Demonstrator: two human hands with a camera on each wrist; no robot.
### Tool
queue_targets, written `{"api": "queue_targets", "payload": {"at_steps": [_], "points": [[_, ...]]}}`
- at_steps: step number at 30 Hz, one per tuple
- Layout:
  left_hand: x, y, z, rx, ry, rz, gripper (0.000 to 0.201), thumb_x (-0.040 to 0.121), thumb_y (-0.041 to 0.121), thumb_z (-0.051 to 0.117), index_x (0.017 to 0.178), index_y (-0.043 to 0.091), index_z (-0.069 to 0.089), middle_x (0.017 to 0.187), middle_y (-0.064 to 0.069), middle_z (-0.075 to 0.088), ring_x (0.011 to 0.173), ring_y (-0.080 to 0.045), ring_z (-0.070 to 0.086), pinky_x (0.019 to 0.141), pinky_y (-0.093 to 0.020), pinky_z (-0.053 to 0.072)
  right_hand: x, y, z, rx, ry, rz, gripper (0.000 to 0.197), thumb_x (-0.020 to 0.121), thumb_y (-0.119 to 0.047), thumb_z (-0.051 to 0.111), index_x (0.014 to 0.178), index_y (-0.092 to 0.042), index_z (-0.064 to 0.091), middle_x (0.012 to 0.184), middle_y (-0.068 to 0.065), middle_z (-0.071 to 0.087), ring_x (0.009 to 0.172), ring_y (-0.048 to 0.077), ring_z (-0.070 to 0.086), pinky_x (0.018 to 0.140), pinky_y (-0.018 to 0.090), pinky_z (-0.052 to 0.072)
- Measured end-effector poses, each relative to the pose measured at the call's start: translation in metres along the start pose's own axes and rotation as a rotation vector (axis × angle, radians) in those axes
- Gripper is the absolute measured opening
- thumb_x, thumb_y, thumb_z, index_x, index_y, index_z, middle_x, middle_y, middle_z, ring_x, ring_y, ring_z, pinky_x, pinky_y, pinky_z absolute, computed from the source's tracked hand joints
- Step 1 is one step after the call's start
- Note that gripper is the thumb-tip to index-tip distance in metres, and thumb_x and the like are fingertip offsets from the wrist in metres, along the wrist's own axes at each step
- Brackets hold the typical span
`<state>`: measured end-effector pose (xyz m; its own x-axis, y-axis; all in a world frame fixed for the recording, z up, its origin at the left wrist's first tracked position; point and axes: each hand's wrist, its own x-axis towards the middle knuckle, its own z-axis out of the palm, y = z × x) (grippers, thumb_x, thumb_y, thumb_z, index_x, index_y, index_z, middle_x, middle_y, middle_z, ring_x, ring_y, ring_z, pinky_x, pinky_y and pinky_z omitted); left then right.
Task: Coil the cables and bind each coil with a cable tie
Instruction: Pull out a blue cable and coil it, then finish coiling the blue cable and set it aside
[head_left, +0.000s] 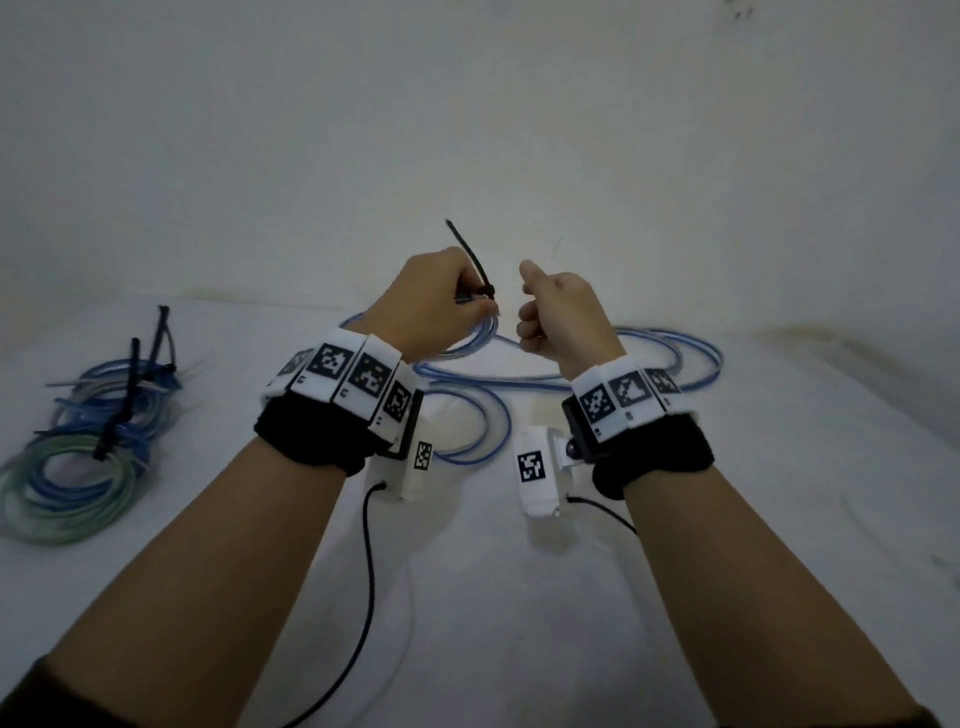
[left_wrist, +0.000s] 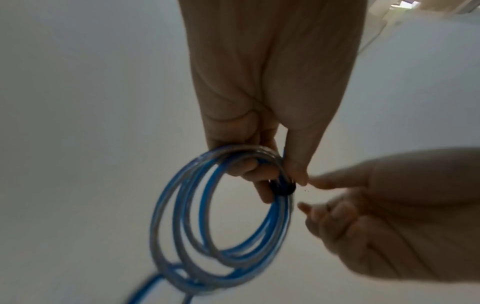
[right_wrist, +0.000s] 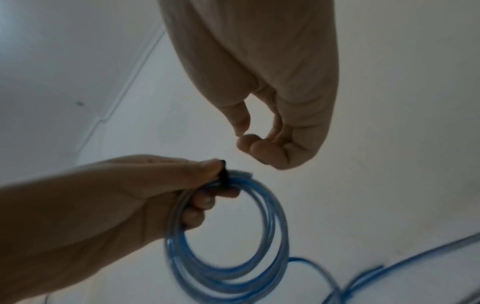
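My left hand (head_left: 441, 306) grips a small coil of blue cable (left_wrist: 182, 205) at its top, raised above the white table (head_left: 519, 597). A black cable tie (head_left: 470, 260) wraps the coil right at the fingers; its tail sticks up and to the left. The tie's loop (left_wrist: 283, 188) sits between thumb and fingers, and in the right wrist view the tie (right_wrist: 223, 174) shows against the thumb tip. My right hand (head_left: 550, 312) hovers just to the right of the tie, fingers curled (right_wrist: 259, 148), holding nothing. A small gap separates it from the tie.
Loose blue cable (head_left: 649, 358) loops over the table beyond and under my hands. A pile of tied blue and green coils (head_left: 78, 441) with black tie tails lies at the far left. A white wall (head_left: 467, 104) rises behind the table.
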<state>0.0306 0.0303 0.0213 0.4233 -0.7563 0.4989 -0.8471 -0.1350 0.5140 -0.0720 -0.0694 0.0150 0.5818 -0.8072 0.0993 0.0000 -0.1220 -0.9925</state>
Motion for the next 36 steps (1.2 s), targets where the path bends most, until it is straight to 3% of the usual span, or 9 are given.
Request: {"api": "queue_targets", "payload": {"at_steps": [5,8,12,17,20,25,29,32,36], "points": [[-0.026,-0.001,-0.041,-0.025,0.139,-0.043,0.013,0.084,0.018,0.065,0.082,0.013,0.053,0.071,0.011,0.051,0.066,-0.005,0.049,0.056,-0.004,0.038,-0.033,-0.019,0.050,0.018,-0.181,-0.056,0.036,0.094,-0.028,0.056,0.104,0.007,0.058,0.083,0.016,0.065,0.063,0.022,0.065,0.053,0.027,0.054],[-0.048,-0.005,-0.072,-0.107,0.073,-0.080,0.017,0.082,0.020,0.068,0.094,0.012,0.060,0.087,0.004,0.065,0.080,-0.007,0.061,0.070,-0.013,0.047,-0.046,-0.030,0.069,0.068,-0.190,-0.094,0.029,0.091,-0.023,0.061,0.100,0.004,0.062,0.092,0.020,0.069,0.076,0.027,0.069,0.061,0.029,0.057],[-0.074,-0.017,-0.110,-0.131,0.000,-0.118,0.020,0.088,0.009,0.055,0.105,0.014,0.064,0.102,0.001,0.065,0.093,-0.011,0.060,0.077,-0.015,0.045,-0.063,-0.034,0.093,0.166,-0.294,-0.066,0.025,0.092,-0.013,0.059,0.109,0.005,0.059,0.086,0.013,0.066,0.069,0.019,0.063,0.062,0.023,0.055],[-0.097,-0.051,-0.147,0.073,0.051,-0.178,0.035,0.094,0.021,0.052,0.128,0.014,0.048,0.132,-0.003,0.049,0.116,-0.015,0.049,0.093,-0.025,0.039,-0.087,-0.036,0.128,0.182,-0.515,-0.031,0.015,0.097,-0.010,0.047,0.090,-0.005,0.059,0.083,0.011,0.065,0.058,0.010,0.057,0.056,0.018,0.049],[-0.114,-0.068,-0.169,0.126,-0.077,-0.200,0.029,0.094,0.019,0.053,0.123,0.017,0.056,0.117,0.000,0.060,0.105,-0.013,0.055,0.090,-0.023,0.040,-0.101,-0.034,0.158,0.239,-0.590,0.047,0.020,0.097,-0.008,0.043,0.087,-0.002,0.059,0.083,0.015,0.064,0.059,0.013,0.057,0.060,0.021,0.047],[-0.150,-0.109,-0.196,0.301,-0.118,-0.255,0.010,0.088,0.018,0.062,0.097,0.018,0.067,0.084,0.005,0.063,0.080,-0.010,0.058,0.065,-0.008,0.037,-0.123,-0.018,0.218,0.189,-0.633,0.093,0.010,0.094,-0.002,0.050,0.103,0.002,0.048,0.076,0.018,0.054,0.057,0.020,0.052,0.050,0.024,0.051],[-0.171,-0.140,-0.208,0.338,-0.178,-0.402,0.007,0.082,0.022,0.070,0.087,0.020,0.066,0.073,0.009,0.064,0.075,-0.008,0.058,0.067,-0.018,0.041,-0.130,0.005,0.253,-0.160,-0.605,0.042,0.010,0.088,-0.005,0.061,0.085,-0.009,0.053,0.079,0.017,0.060,0.067,0.029,0.060,0.072,0.043,0.057],[-0.181,-0.159,-0.209,0.322,-0.240,-0.467,0.009,0.080,0.021,0.073,0.086,0.018,0.067,0.071,0.011,0.065,0.072,-0.006,0.060,0.065,-0.017,0.042,-0.133,0.020,0.269,-0.294,-0.631,0.062,0.025,0.085,-0.009,0.066,0.065,-0.015,0.052,0.084,0.016,0.060,0.076,0.027,0.058,0.075,0.042,0.053],[-0.182,-0.175,-0.211,0.232,-0.288,-0.549,0.008,0.083,0.013,0.069,0.090,0.015,0.067,0.081,0.002,0.068,0.069,-0.004,0.062,0.057,-0.012,0.051,-0.130,0.033,0.285,-0.338,-0.650,0.080,0.025,0.085,-0.009,0.066,0.064,-0.013,0.053,0.086,0.018,0.061,0.076,0.028,0.058,0.083,0.047,0.054]]}}
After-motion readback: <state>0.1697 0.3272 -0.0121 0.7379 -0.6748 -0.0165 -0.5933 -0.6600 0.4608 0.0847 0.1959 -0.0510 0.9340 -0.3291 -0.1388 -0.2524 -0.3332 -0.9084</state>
